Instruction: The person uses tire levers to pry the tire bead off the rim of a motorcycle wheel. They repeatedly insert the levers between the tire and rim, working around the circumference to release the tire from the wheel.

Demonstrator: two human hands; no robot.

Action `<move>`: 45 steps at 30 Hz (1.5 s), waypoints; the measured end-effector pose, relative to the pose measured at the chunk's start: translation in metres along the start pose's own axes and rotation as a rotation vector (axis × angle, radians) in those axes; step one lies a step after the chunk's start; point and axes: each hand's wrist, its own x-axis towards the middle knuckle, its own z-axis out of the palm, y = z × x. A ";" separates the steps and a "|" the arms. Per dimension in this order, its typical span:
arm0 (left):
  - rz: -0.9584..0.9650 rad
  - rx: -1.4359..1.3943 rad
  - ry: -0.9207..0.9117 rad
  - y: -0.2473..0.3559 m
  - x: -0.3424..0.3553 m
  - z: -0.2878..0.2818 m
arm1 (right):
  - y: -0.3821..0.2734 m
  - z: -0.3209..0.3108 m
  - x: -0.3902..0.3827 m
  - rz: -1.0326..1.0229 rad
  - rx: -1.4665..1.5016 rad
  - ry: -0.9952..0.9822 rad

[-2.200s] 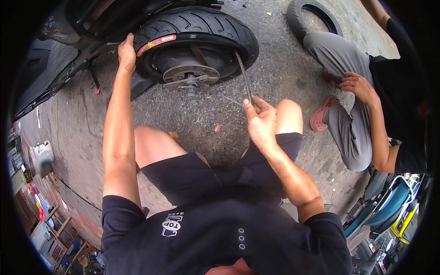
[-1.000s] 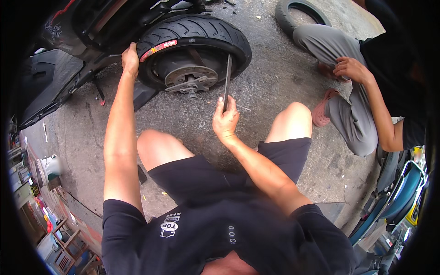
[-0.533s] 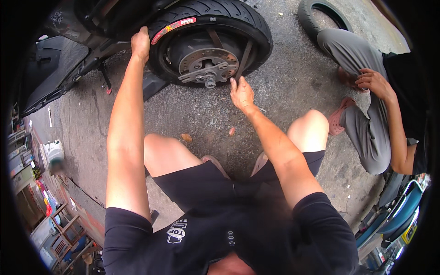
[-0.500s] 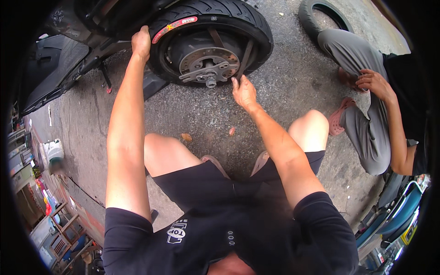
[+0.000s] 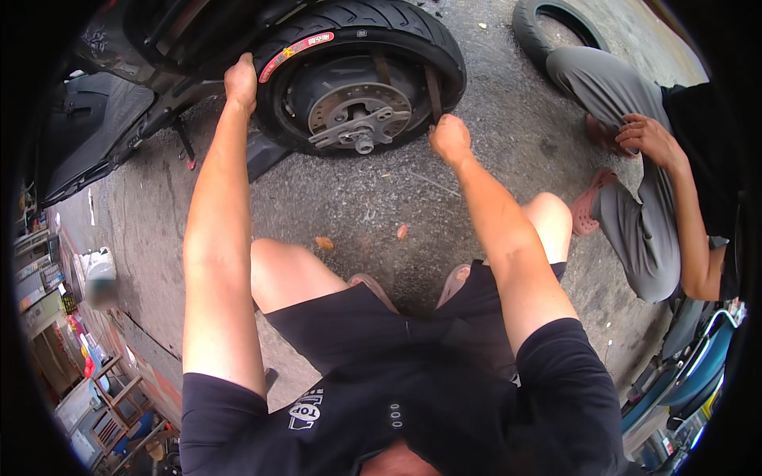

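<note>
The tyre [image 5: 373, 32] of a scooter wheel [image 5: 357, 119] standing on the concrete ground [image 5: 492, 159] is gripped at its left edge by the left hand [image 5: 240, 79]. A metal lever [image 5: 433, 89], wedged at the wheel's right rim, is clasped by the right hand [image 5: 449, 136]. A second person [image 5: 659, 190] is crouched nearby, beside a loose tyre [image 5: 556, 24].

Black scooter wheel [image 5: 361, 75] stands upright on grey concrete, still mounted on machine. Tyre [image 5: 413, 24] glossy, treaded, red-yellow sticker strip along upper left sidewall. Silver brake disc [image 5: 349, 107] and hub at centre, facing camera. Flat rusty-brown metal lever [image 5: 432, 91] stands near-vertical at right rim, upper end tucked against tyre edge.
</note>
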 end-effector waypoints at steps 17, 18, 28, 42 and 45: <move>0.017 0.001 0.015 -0.004 0.006 -0.001 | 0.056 -0.145 -0.072 -0.208 0.051 0.166; 0.020 -0.008 0.013 -0.008 0.013 -0.004 | 0.061 -0.161 -0.078 -0.192 0.106 0.083; -0.010 -0.134 -0.003 0.004 -0.008 0.003 | 0.130 -0.168 -0.075 -0.200 -0.081 0.020; -0.012 -0.117 0.061 0.006 -0.008 -0.006 | 0.151 -0.122 -0.009 -0.313 -0.100 0.073; 0.008 -0.150 0.059 0.011 -0.018 0.003 | 0.157 -0.107 0.008 -0.329 -0.100 0.106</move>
